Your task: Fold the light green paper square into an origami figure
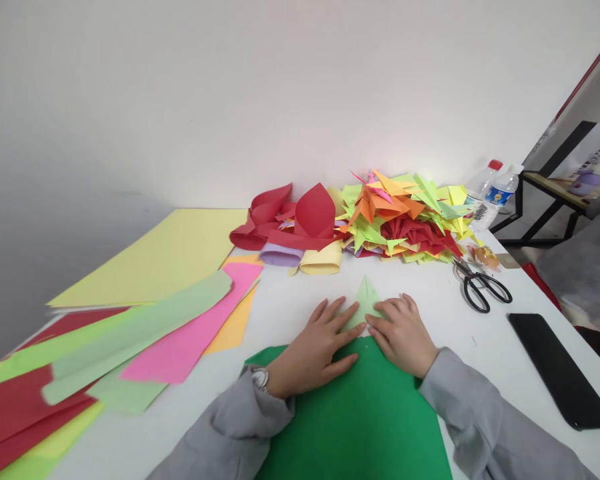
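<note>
A small pale green folded paper [366, 301], its pointed tip facing away from me, lies flat on the white table just beyond a green sheet [355, 407]. My left hand [320, 347] rests over the paper's left side, fingers spread and fingertips touching it. On its right side, my right hand [403, 333] presses with bent fingers, a little apart. The fingertips of both hands nearly meet at the paper's lower edge. Part of the paper is hidden beneath the fingers.
Folded paper pieces [400, 213] are piled by the wall beside red paper rolls [315, 210]. Coloured strips [145, 333] and a yellow sheet [155, 250] lie left. At right are scissors [485, 287], a black phone-like slab [560, 370] and plastic bottles [495, 193].
</note>
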### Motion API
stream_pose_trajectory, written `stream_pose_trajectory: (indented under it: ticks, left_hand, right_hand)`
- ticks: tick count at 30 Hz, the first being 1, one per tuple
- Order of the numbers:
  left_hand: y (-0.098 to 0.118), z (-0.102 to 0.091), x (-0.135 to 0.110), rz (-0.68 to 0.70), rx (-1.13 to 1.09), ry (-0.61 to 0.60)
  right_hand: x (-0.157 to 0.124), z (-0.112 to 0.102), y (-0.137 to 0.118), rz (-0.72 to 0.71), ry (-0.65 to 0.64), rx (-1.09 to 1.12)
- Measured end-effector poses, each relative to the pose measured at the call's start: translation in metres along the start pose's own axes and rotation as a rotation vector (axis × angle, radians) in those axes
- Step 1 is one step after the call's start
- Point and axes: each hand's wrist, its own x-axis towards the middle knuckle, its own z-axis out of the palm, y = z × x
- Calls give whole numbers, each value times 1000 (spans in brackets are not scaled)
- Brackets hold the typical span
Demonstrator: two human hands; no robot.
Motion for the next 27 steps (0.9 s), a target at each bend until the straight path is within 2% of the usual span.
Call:
stream_pose_trajectory:
  ticks: [10,19,27]
  left_hand:
    - [-5,-15,-1,11,-75,-52]
    - [-6,-12,-2,4,-83,-22]
    - [-5,-12,-2,-5,-90,-21]
  right_hand:
    - [-1,1,1,-6,13,17]
    - [0,-1,2,6,4,35]
    - [-1,1,4,28,55,76]
